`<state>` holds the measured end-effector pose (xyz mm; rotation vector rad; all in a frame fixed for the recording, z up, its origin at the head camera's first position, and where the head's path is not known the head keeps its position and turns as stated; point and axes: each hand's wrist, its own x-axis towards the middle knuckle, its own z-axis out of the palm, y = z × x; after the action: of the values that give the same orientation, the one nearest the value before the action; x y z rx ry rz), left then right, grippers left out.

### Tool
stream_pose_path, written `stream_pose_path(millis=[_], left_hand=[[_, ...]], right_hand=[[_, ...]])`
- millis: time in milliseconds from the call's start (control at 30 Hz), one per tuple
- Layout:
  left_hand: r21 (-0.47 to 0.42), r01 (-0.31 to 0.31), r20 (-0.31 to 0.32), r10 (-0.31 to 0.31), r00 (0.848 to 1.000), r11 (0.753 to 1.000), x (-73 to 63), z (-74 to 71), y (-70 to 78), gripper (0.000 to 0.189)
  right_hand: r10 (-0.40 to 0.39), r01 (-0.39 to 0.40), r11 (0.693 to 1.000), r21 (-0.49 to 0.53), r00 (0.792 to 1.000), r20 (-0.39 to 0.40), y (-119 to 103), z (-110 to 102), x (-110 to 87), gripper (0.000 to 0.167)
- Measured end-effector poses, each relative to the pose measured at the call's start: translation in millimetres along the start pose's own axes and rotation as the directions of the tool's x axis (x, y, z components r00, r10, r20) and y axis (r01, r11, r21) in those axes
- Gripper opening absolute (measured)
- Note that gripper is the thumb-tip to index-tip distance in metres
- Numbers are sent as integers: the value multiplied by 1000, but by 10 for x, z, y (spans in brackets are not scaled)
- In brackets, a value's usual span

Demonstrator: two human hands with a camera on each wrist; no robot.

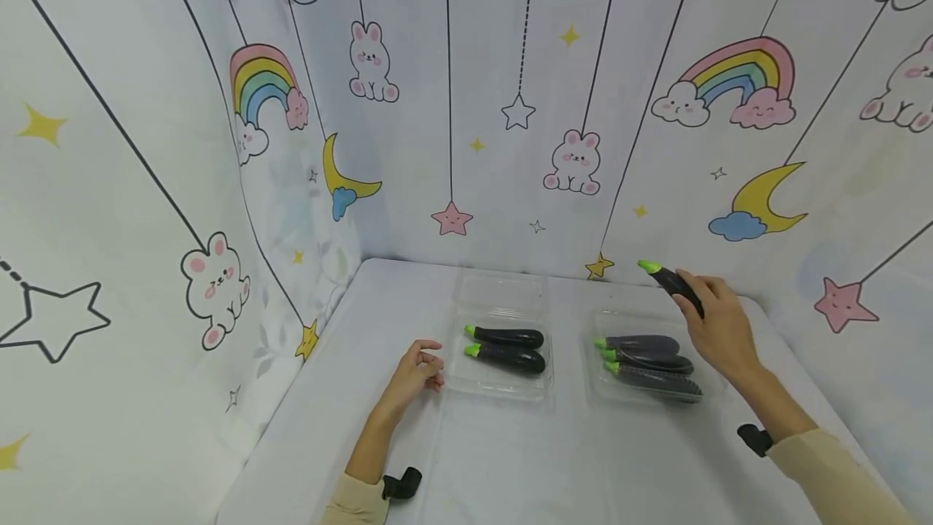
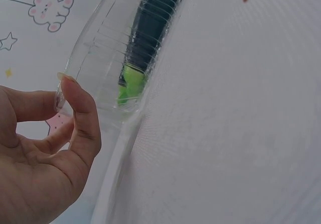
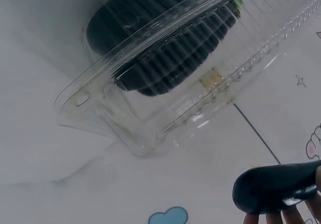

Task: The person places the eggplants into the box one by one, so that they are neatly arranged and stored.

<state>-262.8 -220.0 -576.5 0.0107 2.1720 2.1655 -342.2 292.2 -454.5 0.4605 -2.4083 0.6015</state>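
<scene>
High over the back of the right clear plastic box (image 1: 645, 405), my right hand (image 1: 717, 322) grips a dark eggplant (image 1: 674, 283) with its bright green stem end pointing up and left. In the right wrist view, the rounded dark end of this eggplant (image 3: 271, 186) sticks out past the fingers. Three eggplants (image 1: 649, 361) lie side by side in the right box, stems to the left. My left hand (image 1: 414, 379) has loosely bent fingers, their tips right at the left rim of the other clear box (image 1: 503, 391). Two eggplants (image 1: 506, 347) lie in that box, stems leftward.
A clear lid (image 1: 501, 292) stands open behind the left box. The white table (image 1: 525, 460) meets a patterned cloth (image 1: 510, 152) at its back edge, and more cloth hangs at both sides. A band with a dark camera (image 1: 401, 483) sits on the left wrist.
</scene>
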Motion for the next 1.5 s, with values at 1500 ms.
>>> stream_pose_path(millis=[1500], left_hand=[[-13,-11,5,11,1000,1000,-18,19,20,43]], right_hand=[[-159,130,981,146,965,208,-1083,544,-242,46]])
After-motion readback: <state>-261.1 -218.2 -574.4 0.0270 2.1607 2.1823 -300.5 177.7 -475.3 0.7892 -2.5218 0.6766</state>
